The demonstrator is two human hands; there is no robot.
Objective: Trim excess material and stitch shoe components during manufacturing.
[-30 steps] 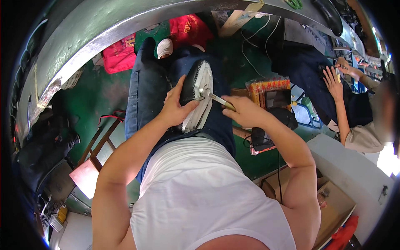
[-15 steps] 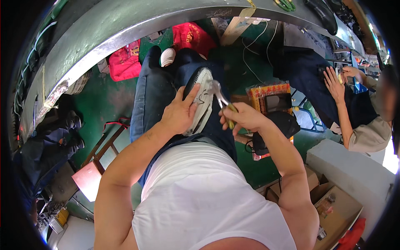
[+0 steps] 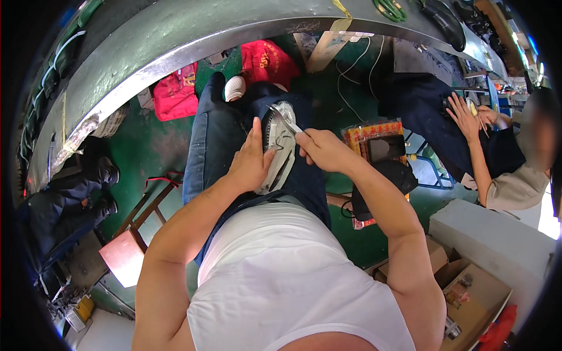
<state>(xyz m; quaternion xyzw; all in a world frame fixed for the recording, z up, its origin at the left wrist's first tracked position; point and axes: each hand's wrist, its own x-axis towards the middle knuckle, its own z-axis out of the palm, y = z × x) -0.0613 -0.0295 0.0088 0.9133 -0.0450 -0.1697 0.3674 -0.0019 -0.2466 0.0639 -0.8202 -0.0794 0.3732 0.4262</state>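
Green floor (image 3: 146,140), with a grey desk (image 3: 193,32) curving across the far side; red cloths (image 3: 175,96) lay below it; a co-worker's sleeve (image 3: 518,184) showed at right.

Item: shoe (image 3: 284,155), dark-edged, pale underside up, set lengthwise on the blue trousers (image 3: 205,128) over the person's thighs.

Item: hand tool (image 3: 285,120), curved metal head over the shoe's far end, contact uncertain.

Right hand (image 3: 322,149): fingers curled round the tool's handle.

Left hand (image 3: 250,162): fingers stretched along the shoe's left edge, thumb beside the underside, not clenched.

Hazards, as judged: the thighs made a yielding base, so the shoe might have rocked under load; the left hand's loose bracing might have let it twist; a leftward slip of the metal head might have struck the outstretched fingers; excess force might have marred the edge.
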